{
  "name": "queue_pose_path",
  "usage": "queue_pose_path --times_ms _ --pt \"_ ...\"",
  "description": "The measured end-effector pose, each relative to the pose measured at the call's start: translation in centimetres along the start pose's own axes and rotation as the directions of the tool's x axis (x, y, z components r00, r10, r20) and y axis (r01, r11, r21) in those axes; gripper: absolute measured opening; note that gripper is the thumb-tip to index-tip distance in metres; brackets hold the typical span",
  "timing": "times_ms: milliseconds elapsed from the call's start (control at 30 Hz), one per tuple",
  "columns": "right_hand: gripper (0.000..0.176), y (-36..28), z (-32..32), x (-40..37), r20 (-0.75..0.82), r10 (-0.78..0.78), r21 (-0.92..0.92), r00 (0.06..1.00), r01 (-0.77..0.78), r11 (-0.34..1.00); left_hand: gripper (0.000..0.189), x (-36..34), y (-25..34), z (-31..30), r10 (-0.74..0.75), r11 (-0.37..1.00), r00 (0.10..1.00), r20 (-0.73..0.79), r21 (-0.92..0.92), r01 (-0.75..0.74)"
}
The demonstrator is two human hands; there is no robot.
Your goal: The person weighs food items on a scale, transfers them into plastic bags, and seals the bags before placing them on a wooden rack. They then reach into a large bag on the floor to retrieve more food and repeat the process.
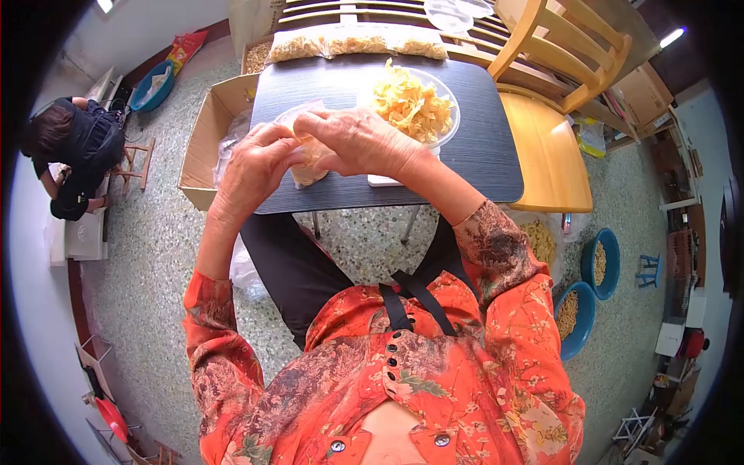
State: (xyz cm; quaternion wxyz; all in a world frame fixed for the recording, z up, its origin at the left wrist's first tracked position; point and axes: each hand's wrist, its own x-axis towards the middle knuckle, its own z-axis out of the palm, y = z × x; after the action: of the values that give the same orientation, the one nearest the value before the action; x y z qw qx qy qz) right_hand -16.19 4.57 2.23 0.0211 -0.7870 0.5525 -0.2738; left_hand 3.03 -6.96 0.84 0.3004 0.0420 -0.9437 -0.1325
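Over the dark table [473, 116], both my hands meet at the top of a clear plastic bag [311, 164] with pale yellow pieces inside. My left hand [260, 159] pinches the bag's left upper edge. My right hand [360, 141] has its fingers closed on the bag's top, from the right. To the right of the bag, a clear bowl [454, 116] holds a heap of yellow dried flakes [411, 101]. A white flat object [384, 181] lies partly hidden under my right forearm. Filled clear bags [356, 41] lie in a row along the table's far edge.
An open cardboard box [203, 143] stands left of the table, a wooden chair [546, 151] right of it. Blue basins [607, 263] sit on the floor at right. Another person [81, 147] sits at far left, near a blue basin [155, 87].
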Motion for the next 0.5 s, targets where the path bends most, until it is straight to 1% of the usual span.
queue_pose_path --times_ms 33,67,100,167,200,233,267,300,333,367,433,500 --pt "0.022 0.1 0.4 0.0 -0.019 -0.002 -0.049 1.0 0.001 0.999 0.019 -0.1 0.0 0.0 0.022 1.0 0.999 -0.025 0.004 -0.022" --pt "0.027 0.6 0.9 0.3 -0.008 -0.015 -0.042 1.0 0.015 0.999 0.019 -0.1 0.0 -0.2 0.022 1.0 0.999 -0.023 0.005 -0.022" --pt "0.027 0.5 0.9 0.3 -0.01 -0.016 -0.042 1.0 0.016 0.999 0.018 -0.1 0.0 -0.3 0.031 0.999 1.0 0.003 0.021 -0.031" --pt "0.027 0.4 0.6 0.1 0.071 0.025 -0.169 0.997 -0.013 0.986 0.018 0.0 -0.1 -0.4 0.042 0.998 0.999 0.028 0.037 -0.043" --pt "0.027 0.5 0.6 0.1 0.07 0.024 -0.17 0.997 -0.012 0.985 0.015 -0.1 -0.3 -0.6 0.033 0.998 0.998 0.06 0.06 -0.036" --pt "0.025 0.5 0.6 0.2 0.095 0.042 -0.208 0.995 -0.021 0.978 0.014 -0.2 -0.5 -0.7 0.022 0.996 0.996 0.092 0.083 -0.029" --pt "0.025 0.5 0.7 0.3 0.118 0.059 -0.246 0.991 -0.028 0.969 0.014 -0.3 -0.7 -0.9 0.021 0.996 0.996 0.091 0.084 -0.029" --pt "0.025 0.3 0.5 0.4 0.117 0.055 -0.246 0.992 -0.025 0.969 0.015 -0.4 -0.9 -1.0 0.018 0.994 0.99 0.139 0.107 -0.033" --pt "0.025 0.1 0.2 0.5 0.157 0.095 -0.254 0.983 -0.053 0.966 0.016 -0.4 -1.1 -1.2 0.013 0.991 0.982 0.187 0.13 -0.038" --pt "0.025 -0.1 0.0 0.6 0.195 0.136 -0.263 0.971 -0.082 0.961 0.016 -0.3 -1.1 -1.4 0.013 0.99 0.983 0.184 0.133 -0.038" --pt "0.026 0.2 0.0 0.4 0.166 0.116 -0.256 0.979 -0.071 0.964 0.017 0.0 -1.0 -1.7 0.013 0.99 0.973 0.232 0.133 -0.045" --pt "0.027 0.5 0.1 0.3 0.137 0.093 -0.246 0.986 -0.057 0.968 0.017 0.4 -0.4 -2.3 0.017 0.991 0.979 0.202 0.126 -0.044"
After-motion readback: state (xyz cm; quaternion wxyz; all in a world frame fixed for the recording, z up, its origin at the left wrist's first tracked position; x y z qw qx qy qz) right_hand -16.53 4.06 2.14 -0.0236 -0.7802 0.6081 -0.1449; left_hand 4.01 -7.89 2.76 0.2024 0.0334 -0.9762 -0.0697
